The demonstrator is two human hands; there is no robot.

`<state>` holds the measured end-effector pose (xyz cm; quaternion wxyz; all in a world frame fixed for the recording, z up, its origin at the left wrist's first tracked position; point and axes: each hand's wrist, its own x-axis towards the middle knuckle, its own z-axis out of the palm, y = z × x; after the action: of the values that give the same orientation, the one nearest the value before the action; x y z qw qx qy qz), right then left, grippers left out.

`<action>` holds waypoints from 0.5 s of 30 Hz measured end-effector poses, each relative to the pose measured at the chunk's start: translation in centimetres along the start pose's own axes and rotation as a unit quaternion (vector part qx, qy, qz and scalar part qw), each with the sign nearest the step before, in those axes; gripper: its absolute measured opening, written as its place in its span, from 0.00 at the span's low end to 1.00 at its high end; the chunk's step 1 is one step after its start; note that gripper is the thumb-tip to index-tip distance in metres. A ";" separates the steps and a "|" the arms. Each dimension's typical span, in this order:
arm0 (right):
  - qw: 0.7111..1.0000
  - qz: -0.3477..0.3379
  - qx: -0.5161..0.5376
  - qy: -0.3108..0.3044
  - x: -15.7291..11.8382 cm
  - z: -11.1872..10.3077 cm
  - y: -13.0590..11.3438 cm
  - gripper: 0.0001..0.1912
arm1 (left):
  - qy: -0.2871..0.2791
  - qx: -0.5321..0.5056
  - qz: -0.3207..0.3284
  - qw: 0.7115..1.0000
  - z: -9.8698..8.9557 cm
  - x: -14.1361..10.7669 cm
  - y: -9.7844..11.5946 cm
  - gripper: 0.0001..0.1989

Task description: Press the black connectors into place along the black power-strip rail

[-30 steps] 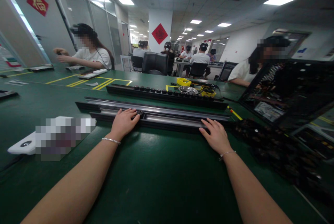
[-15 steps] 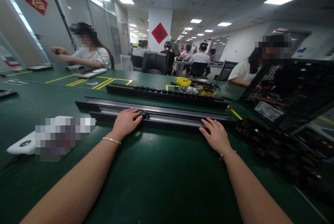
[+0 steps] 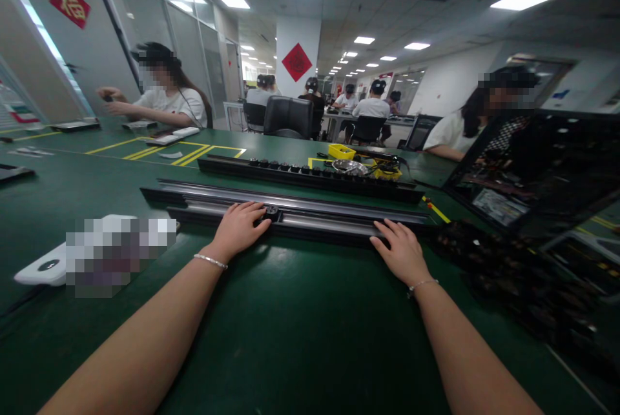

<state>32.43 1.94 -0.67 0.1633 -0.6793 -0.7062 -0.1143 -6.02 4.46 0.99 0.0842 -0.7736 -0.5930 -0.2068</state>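
Note:
A long black metal rail [image 3: 329, 226] with a shiny channel lies crosswise before me on the green table. In its channel sits a small black block [image 3: 272, 213]. My left hand [image 3: 239, 228] is closed about the block's left side, the thumb on the near side and the fingers on the far side. Near the rail's right end, my right hand [image 3: 401, 248] holds it, with the thumb at the front face and the fingers over the top. Its palm covers part of the rail. Close behind lies a second long rail [image 3: 290, 198].
Farther back lies a black bar [image 3: 227, 166] with a row of small dark parts. Yellow bins [image 3: 341, 151] and a metal dish [image 3: 349, 167] stand behind it. A white device [image 3: 41, 268] is at left, a tilted dark panel [image 3: 537, 163] at right. Co-workers sit beyond.
My left hand and the black block have shifted slightly right along the rail. My right hand keeps its place.

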 end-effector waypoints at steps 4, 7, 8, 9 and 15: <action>1.000 0.005 0.004 -0.009 0.0 -0.2 -0.1 0.30 | -0.009 -0.011 0.000 1.000 0.1 0.0 -0.1 0.21; 1.000 0.008 0.007 -0.013 0.0 -0.4 -0.2 0.30 | -0.012 -0.012 0.001 1.000 0.1 0.0 -0.2 0.21; 1.000 0.009 0.007 -0.013 0.0 -0.4 -0.3 0.30 | -0.013 -0.012 0.002 1.000 0.2 0.0 -0.2 0.21; 1.000 0.009 0.007 -0.012 0.0 -0.4 -0.3 0.30 | -0.014 -0.011 0.003 1.000 0.2 0.0 -0.2 0.21; 1.000 0.008 0.004 -0.012 0.0 -0.4 -0.3 0.30 | -0.021 -0.003 0.009 1.000 0.1 -0.1 -0.1 0.22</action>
<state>32.19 1.75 -0.28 0.1585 -0.6855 -0.7032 -0.1021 -6.11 4.43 0.86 0.0714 -0.7836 -0.5868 -0.1912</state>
